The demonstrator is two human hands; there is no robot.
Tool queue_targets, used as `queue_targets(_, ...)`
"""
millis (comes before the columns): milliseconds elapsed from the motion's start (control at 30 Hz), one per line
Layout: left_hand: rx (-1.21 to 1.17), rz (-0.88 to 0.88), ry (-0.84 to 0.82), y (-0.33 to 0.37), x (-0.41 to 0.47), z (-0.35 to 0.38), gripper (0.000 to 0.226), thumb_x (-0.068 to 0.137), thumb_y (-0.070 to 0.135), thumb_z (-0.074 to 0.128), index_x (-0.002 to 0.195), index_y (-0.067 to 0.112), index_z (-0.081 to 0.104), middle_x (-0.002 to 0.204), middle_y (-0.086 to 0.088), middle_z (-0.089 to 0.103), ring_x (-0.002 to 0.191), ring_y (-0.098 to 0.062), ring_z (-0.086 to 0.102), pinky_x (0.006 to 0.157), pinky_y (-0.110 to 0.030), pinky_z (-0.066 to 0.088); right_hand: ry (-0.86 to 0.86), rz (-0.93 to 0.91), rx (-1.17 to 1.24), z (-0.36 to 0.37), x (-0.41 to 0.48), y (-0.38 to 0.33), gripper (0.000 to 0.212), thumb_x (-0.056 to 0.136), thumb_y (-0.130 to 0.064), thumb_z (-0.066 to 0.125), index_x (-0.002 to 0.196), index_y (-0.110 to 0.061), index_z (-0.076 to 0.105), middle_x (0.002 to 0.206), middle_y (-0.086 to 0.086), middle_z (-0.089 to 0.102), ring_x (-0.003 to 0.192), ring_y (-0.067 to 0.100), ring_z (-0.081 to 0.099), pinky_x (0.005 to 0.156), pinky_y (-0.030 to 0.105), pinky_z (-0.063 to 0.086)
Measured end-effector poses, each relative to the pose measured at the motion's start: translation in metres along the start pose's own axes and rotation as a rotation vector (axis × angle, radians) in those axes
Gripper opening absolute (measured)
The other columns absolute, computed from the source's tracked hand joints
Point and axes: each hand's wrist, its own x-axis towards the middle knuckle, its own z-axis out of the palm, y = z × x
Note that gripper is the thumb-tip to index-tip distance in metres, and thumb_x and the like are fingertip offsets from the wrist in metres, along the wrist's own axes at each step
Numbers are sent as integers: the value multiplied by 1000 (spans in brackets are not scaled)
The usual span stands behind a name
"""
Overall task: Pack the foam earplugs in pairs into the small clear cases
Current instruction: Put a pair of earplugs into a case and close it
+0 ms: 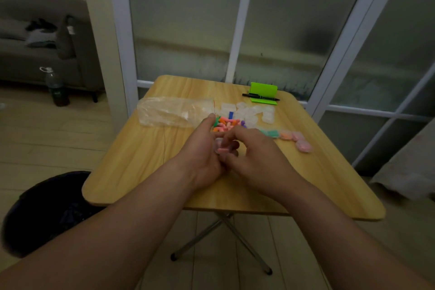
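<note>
Over the middle of the wooden table (146,172) my two hands meet. My left hand (202,146) cups a small clear case (219,142) with a pink earplug (222,150) at it. My right hand (254,150) has its fingertips curled onto that pink earplug and the case. Just behind the hands lies a heap of loose earplugs (226,123) in orange, pink, green, blue and purple. Several empty clear cases (256,113) sit behind the heap. To the right lies a row of filled cases (294,138) holding green, orange and pink plugs.
A crumpled clear plastic bag (171,112) lies at the left of the heap. A green phone stand (263,92) with a black pen (256,96) is at the table's far edge. A dark bin (47,209) stands on the floor, left. Glass doors are close behind.
</note>
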Motion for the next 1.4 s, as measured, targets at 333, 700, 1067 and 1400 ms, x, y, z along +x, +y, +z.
queue_targets(333,161,66,-81,-11,-9,9,38,103,-2,48,138,1,61,132,-27,66,122,-34,68,93,-39,62,12,58,96,-11,-5,19,40,93,-33,79,126,-32,56,123,-15,64,110,-10,61,83,8,50)
queue_targets(700,172,117,54,-27,3,25,36,102,-6,48,137,-5,59,123,-26,71,105,-30,75,91,-37,62,192,131,-129,-12,-18,27,23,89,-38,76,99,-34,56,97,-15,57,93,9,54,77,35,52)
queue_targets(1067,219,86,26,-42,7,59,24,104,13,49,122,2,63,119,-22,74,117,-36,70,107,-49,54,252,341,-155,-28,-22,49,14,96,-45,67,98,-35,57,92,-14,61,83,5,60,67,35,56)
queue_targets(1400,331,156,153,-36,19,59,21,106,21,54,123,10,58,109,-16,76,95,-27,79,86,-42,65,235,437,-640,-40,-14,103,18,99,-42,54,105,-27,63,98,-2,70,92,24,62,87,44,49)
